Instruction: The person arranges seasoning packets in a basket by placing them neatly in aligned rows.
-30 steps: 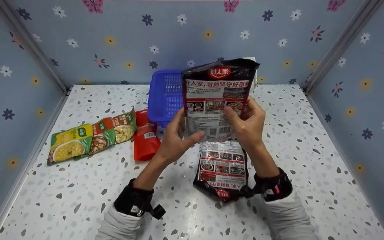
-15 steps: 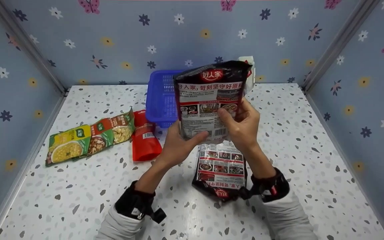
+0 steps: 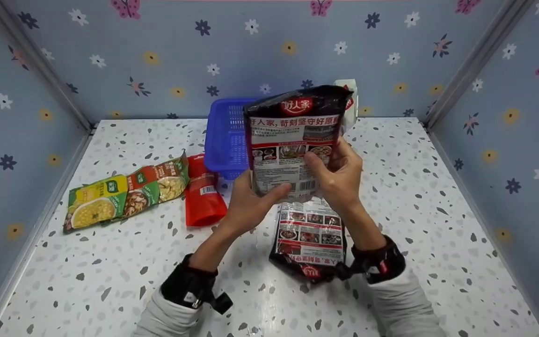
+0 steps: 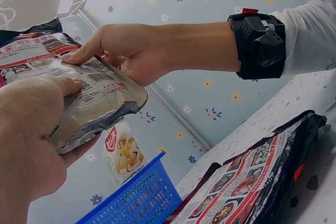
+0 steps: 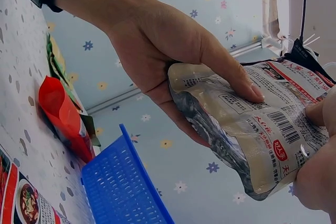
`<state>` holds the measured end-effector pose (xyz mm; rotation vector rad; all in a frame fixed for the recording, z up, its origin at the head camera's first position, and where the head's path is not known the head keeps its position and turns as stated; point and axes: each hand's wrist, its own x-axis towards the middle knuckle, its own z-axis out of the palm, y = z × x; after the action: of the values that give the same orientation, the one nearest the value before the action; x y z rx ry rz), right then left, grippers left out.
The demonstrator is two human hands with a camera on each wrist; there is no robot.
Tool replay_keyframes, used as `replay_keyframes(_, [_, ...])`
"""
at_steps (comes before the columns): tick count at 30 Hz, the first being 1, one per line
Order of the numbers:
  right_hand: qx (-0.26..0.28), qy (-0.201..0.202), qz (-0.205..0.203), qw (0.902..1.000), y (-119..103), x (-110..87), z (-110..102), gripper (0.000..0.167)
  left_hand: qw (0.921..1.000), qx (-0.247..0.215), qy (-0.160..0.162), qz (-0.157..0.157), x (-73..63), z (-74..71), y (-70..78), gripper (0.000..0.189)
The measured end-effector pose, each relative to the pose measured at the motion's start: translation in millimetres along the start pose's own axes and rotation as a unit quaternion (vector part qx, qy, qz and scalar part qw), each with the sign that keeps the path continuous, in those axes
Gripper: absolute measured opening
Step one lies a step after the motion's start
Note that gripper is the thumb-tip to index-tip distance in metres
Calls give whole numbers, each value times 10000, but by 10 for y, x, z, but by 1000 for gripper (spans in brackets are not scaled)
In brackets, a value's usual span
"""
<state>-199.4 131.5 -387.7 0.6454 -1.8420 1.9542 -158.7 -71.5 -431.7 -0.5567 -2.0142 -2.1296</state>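
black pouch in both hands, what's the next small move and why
Probably ease the black pouch toward the blue basket: the left hand and right hand both grip it, raised off the table, and the basket stands partly behind it.

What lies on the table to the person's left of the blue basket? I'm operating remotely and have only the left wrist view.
Observer: The head view shows a red pouch on the table, to the left of the blue basket.
Operator: Anything further left?
Observer: Yes, food packets in yellow, green and red, lying left of the pouch.
Operator: Both hands hold the bag, but I see a strap only behind the right hand. Is the left the same?
Observer: Yes, the head view shows a black strap on that arm, behind the left hand.
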Motion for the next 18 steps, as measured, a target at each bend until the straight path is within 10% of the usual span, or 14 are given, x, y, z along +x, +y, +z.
replay_keyframes(18, [208,-31,79,9997,-20,6,76,61,9903,772,1031,517,16,-35,1,52])
